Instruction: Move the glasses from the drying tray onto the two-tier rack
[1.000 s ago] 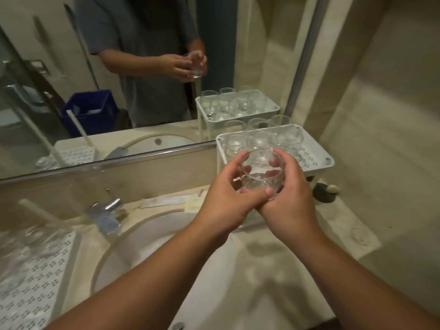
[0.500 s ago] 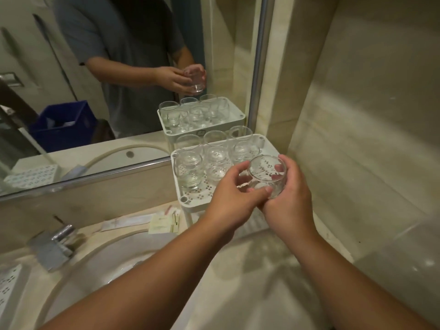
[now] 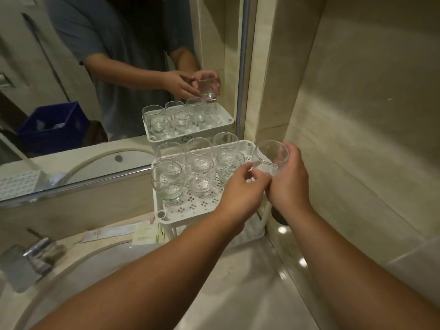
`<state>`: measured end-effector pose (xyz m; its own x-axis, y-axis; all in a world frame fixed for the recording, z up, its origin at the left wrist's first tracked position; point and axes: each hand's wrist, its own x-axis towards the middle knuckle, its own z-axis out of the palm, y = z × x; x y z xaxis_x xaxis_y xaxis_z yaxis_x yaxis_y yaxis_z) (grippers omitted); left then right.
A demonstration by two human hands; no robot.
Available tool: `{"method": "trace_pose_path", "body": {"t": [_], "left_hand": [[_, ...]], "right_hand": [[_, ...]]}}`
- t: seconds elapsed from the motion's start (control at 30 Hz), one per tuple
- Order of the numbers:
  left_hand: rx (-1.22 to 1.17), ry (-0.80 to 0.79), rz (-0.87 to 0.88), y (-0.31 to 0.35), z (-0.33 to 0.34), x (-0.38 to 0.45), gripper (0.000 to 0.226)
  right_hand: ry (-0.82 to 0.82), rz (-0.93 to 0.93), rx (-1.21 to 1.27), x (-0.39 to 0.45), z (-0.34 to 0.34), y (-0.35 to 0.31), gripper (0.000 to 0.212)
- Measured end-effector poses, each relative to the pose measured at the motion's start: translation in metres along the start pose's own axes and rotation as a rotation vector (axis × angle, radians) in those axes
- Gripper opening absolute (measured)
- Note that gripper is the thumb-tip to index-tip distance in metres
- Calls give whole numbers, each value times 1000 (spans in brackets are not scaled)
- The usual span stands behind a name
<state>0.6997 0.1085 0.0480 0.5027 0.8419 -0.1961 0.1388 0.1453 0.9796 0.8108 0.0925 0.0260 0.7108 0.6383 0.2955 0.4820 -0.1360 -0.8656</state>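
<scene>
My right hand (image 3: 287,184) grips a clear glass (image 3: 270,157), tilted, left hand (image 3: 240,189) pinching its base, just right of the rack's top tier (image 3: 190,208).

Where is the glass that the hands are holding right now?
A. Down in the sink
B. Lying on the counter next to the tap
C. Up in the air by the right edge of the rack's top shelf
C: the glass is held tilted in the right hand with the left hand touching it, above the right edge of the rack's top shelf.
</scene>
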Motion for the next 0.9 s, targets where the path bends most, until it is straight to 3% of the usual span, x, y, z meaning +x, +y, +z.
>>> {"method": "trace_pose_path", "body": {"t": [0.07,0.13,0.3,0.5,0.7,0.9], "left_hand": [[-79,18,-20,-4,1,6,35],[-157,-7,-74,-8,3,10,26],[-460,-114,-97,-10,3,19,35],[-583,-185,-137,-6,6,30,60],[-662,-168,-228,-3,8,33,33],[-677,-168,-266,-8,2,36,39]], "right_hand": [[-17,17,4,9,3,1,82],[-35,34,8,18,8,1,86],[-81,55,1,34,19,2,85],[-109,71,2,50,26,2,86],[-204,105,-15,65,28,2,91],[-277,151,-27,68,33,8,93]]}}
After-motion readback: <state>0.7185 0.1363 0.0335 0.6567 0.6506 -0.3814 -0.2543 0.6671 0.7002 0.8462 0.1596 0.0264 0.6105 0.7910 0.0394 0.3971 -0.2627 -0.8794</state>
